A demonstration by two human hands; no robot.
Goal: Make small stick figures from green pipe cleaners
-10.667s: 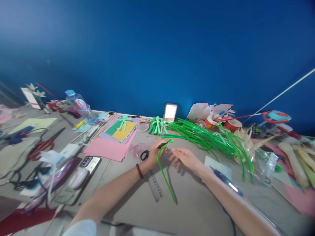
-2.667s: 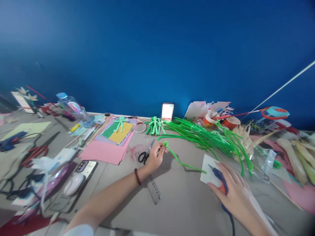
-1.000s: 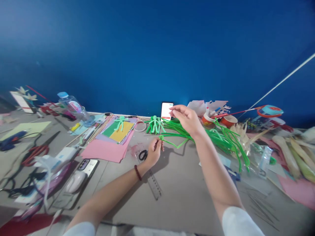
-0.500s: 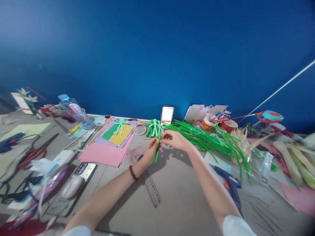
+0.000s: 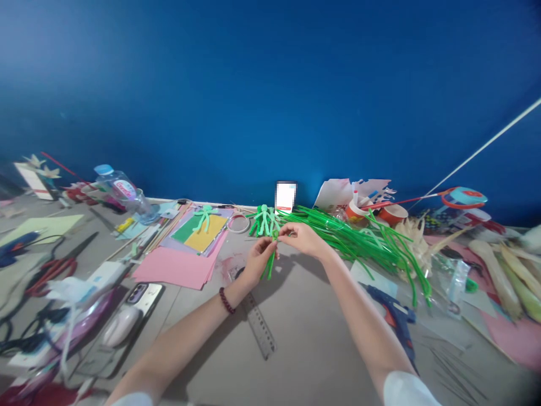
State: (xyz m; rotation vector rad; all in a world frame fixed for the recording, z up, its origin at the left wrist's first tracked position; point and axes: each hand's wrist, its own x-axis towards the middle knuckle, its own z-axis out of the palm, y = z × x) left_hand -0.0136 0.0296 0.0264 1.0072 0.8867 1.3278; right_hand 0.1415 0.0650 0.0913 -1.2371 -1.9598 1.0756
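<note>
Since a second ago, the right hand point(image 5: 302, 238) has come down from above the green bundle point(image 5: 350, 234) to meet the left hand point(image 5: 259, 260) at the green fuzzy piece point(image 5: 269, 266). Both hands' fingers pinch it near its top, over the table point(image 5: 321, 338), its strands pointing down beyond the ruler point(image 5: 258, 326).

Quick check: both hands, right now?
Left hand: closed, holding the green pipe-cleaner piece.
Right hand: fingers at the piece's top; whether closed on it cannot be told.

Ruler point(image 5: 258, 327) partly hidden behind left hand point(image 5: 258, 260); upright screen point(image 5: 286, 197) pixelated.
</note>
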